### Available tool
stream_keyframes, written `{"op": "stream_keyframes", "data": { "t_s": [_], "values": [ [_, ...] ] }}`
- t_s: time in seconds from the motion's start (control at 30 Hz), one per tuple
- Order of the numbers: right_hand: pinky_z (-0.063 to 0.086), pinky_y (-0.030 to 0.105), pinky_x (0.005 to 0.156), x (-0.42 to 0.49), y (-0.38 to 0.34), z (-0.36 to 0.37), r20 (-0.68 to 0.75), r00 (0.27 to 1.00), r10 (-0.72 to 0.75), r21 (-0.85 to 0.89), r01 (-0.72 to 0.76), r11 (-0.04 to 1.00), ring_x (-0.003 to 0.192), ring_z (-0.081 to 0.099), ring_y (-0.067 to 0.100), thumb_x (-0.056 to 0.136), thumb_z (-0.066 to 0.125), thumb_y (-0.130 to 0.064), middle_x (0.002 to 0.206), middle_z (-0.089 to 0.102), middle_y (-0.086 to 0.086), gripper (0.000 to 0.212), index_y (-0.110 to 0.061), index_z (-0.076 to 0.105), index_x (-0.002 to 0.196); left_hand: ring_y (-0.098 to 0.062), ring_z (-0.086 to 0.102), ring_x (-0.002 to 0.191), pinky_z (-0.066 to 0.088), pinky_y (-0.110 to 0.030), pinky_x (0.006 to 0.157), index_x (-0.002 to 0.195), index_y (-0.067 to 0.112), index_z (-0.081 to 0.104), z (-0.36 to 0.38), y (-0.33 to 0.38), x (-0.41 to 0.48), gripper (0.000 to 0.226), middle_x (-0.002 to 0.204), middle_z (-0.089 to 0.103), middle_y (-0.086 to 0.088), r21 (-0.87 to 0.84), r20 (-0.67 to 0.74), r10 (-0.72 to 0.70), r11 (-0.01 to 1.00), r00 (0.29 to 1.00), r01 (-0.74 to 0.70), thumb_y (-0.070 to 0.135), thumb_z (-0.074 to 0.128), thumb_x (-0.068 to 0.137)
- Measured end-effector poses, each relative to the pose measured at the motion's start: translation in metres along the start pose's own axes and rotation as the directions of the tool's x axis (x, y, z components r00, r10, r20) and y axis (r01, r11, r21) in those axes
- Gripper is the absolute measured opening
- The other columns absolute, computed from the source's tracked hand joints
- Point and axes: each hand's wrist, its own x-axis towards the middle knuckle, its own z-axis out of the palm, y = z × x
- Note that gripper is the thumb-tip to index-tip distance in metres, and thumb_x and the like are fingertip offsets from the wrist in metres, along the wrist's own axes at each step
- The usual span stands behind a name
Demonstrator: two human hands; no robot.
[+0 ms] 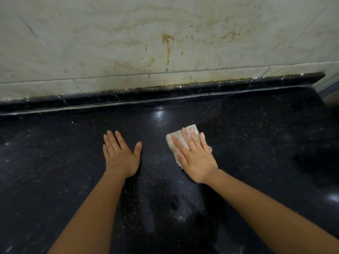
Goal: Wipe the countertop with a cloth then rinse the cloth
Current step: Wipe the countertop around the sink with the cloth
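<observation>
**A:** Where is the cloth (177, 134) lying?

**B:** It is lying folded on the dark counter (256, 153), a little right of the middle. The right hand (197, 160) is pressing down on it from above.

**A:** Is that hand gripping it?

**B:** No. The fingers (187, 142) are lying straight and spread over the cloth, released rather than clenched, and pinning it flat. The cloth's far and left edges are showing past them.

**A:** And the left hand (121, 158)?

**B:** It is resting flat on the bare counter, near the cloth but apart from it, with its fingers straight and holding nothing. I am reading it as bracing.

**A:** So the wiping is under way?

**B:** I am judging so. No tap or sink is showing, so rinsing is looking some way off.

**A:** What is making this stroke go well?

**B:** Keeping the palm flat, so the whole cloth is bearing on the stone and not bunching. Pale specks are lying across the counter and along the raised back ledge (165, 92). I am thinking overlapping passes drawn away from that seam are working better than pushing grit into it. The left hand is also sitting where a leftward pass is likely running, so it is probably needing to lift.

**A:** Anything beyond the counter?

**B:** The wall (91, 43) behind is carrying brown drips (167, 50), but that is falling outside the task.
</observation>
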Motion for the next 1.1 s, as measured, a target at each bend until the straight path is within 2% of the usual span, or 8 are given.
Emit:
{"op": "stream_keyframes", "data": {
  "t_s": [0.1, 0.17, 0.33, 0.43, 0.6, 0.73, 0.9, 1.1],
  "values": [
    [-0.019, 0.038, 0.116, -0.005, 0.018, -0.006, 0.018, 0.987, -0.161, -0.022, 0.162, 0.987, 0.142, -0.03, 0.018, 0.094, -0.004, -0.053, 0.156, -0.025, 0.0, 0.056, -0.036, -0.014, 0.146, -0.027, -0.031, 0.139, -0.015, -0.04, 0.114, 0.144, 0.004, -0.025, -0.003, 0.001, 0.001, 0.086, 0.15, -0.033, -0.017, 0.032, 0.025, -0.011, 0.999, 1.0, 0.01, 0.063, 0.011, 0.092],
    [-0.017, 0.036, 0.117, -0.007, 0.033, -0.008, 0.031, 0.988, -0.153, -0.001, 0.153, 0.988, 0.142, -0.029, 0.015, 0.092, -0.003, -0.055, 0.155, -0.026, -0.002, 0.057, -0.038, -0.016, 0.145, -0.027, -0.031, 0.139, -0.015, -0.039, 0.115, 0.144, 0.004, -0.025, -0.003, 0.002, 0.001, 0.086, 0.15, -0.033, -0.016, 0.042, 0.033, -0.018, 0.999, 0.999, 0.017, 0.063, 0.01, 0.092],
    [-0.026, 0.027, 0.11, -0.011, 0.096, -0.011, -0.045, 0.976, 0.213, 0.029, -0.212, 0.977, 0.146, -0.02, 0.018, 0.09, -0.006, -0.059, 0.158, -0.019, 0.003, 0.065, -0.034, -0.012, 0.149, -0.026, -0.031, 0.139, -0.014, -0.039, 0.115, 0.144, 0.005, -0.025, -0.003, 0.004, 0.001, 0.086, 0.15, -0.033, -0.016, 0.045, 0.042, -0.026, 0.999, 0.999, 0.024, 0.063, 0.01, 0.091],
    [-0.014, 0.037, 0.116, -0.014, 0.136, -0.022, -0.056, 0.895, 0.443, 0.115, -0.435, 0.893, 0.146, -0.017, 0.023, 0.1, 0.011, -0.048, 0.16, -0.015, 0.008, 0.058, -0.03, -0.006, 0.152, -0.026, -0.031, 0.139, -0.014, -0.039, 0.115, 0.144, 0.005, -0.025, -0.004, 0.004, 0.002, 0.086, 0.15, -0.033, -0.016, 0.047, 0.046, -0.031, 0.998, 0.998, 0.029, 0.063, 0.009, 0.091],
    [-0.016, 0.04, 0.116, 0.014, 0.143, -0.033, -0.034, 0.805, 0.593, 0.243, -0.569, 0.786, 0.145, -0.022, 0.022, 0.102, 0.01, -0.046, 0.159, -0.018, 0.008, 0.058, -0.025, -0.007, 0.153, -0.026, -0.033, 0.138, -0.015, -0.039, 0.114, 0.143, 0.005, -0.027, -0.004, 0.007, 0.003, 0.085, 0.149, -0.036, -0.016, 0.055, 0.052, -0.046, 0.998, 0.998, 0.043, 0.063, 0.007, 0.091],
    [-0.017, 0.04, 0.117, 0.041, 0.111, -0.033, -0.041, 0.887, 0.46, 0.187, -0.445, 0.876, 0.146, -0.019, 0.021, 0.102, 0.01, -0.043, 0.159, -0.018, 0.007, 0.057, -0.023, -0.009, 0.152, -0.027, -0.032, 0.138, -0.014, -0.04, 0.115, 0.143, 0.005, -0.027, -0.005, 0.008, 0.003, 0.085, 0.149, -0.035, -0.017, 0.064, 0.059, -0.057, 0.997, 0.997, 0.054, 0.063, 0.007, 0.091],
    [-0.017, 0.04, 0.116, 0.06, 0.048, -0.028, -0.063, 0.981, 0.186, 0.096, -0.18, 0.979, 0.146, -0.017, 0.024, 0.103, 0.014, -0.04, 0.16, -0.014, 0.008, 0.057, -0.022, -0.008, 0.153, -0.027, -0.032, 0.138, -0.014, -0.04, 0.115, 0.143, 0.005, -0.026, -0.006, 0.01, 0.002, 0.085, 0.149, -0.036, -0.017, 0.061, 0.07, -0.065, 0.996, 0.995, 0.061, 0.063, 0.007, 0.091],
    [-0.017, 0.033, 0.116, 0.045, 0.05, -0.024, -0.015, 0.978, -0.209, 0.039, 0.209, 0.977, 0.145, -0.02, 0.016, 0.097, 0.009, -0.056, 0.158, -0.015, -0.007, 0.051, -0.049, 0.0, 0.147, -0.026, -0.033, 0.138, -0.015, -0.038, 0.114, 0.143, 0.006, -0.027, -0.009, 0.011, 0.0, 0.085, 0.149, -0.037, -0.015, 0.056, 0.083, -0.072, 0.996, 0.994, 0.068, 0.063, 0.009, 0.091]
  ]
}}
